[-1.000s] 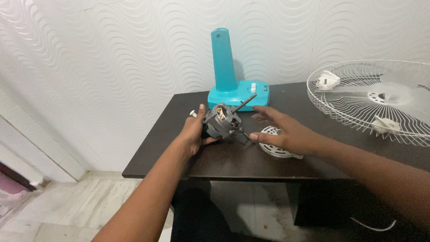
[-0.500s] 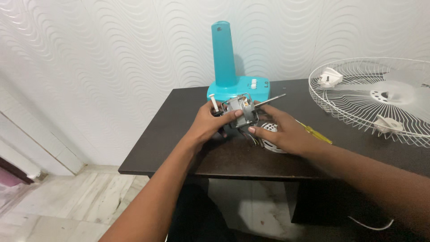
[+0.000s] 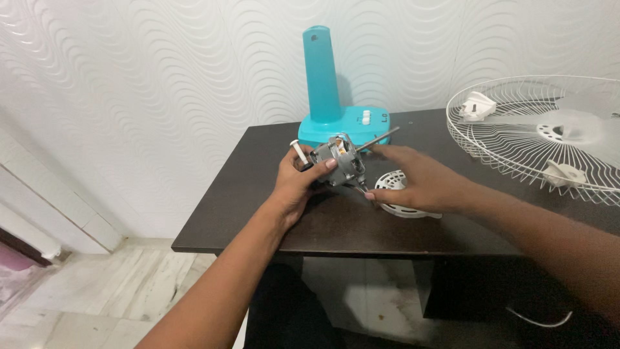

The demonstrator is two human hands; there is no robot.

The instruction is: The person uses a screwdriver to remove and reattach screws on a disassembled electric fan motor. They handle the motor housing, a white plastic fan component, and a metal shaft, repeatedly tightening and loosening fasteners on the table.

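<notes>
A grey metal fan motor [image 3: 338, 161] with a thin shaft pointing up to the right is held just above the dark table [image 3: 258, 200]. My left hand [image 3: 297, 183] grips its left side, thumb across the front. My right hand [image 3: 420, 183] touches the motor's right side, fingers spread and thumb tucked under it. A white knob sticks out at the motor's left end. Under my right hand lies a round white slotted cover [image 3: 400, 194], partly hidden.
A turquoise fan stand [image 3: 332, 103] with a tall column sits at the back of the table. A white wire fan guard [image 3: 549, 136] with white clips lies at the right. A patterned white wall is behind. Pale tiled floor [image 3: 77, 304] lies to the left.
The motor and both hands have stayed together over the table while the view shifted slightly. My right hand has come closer in on the motor's right side.
</notes>
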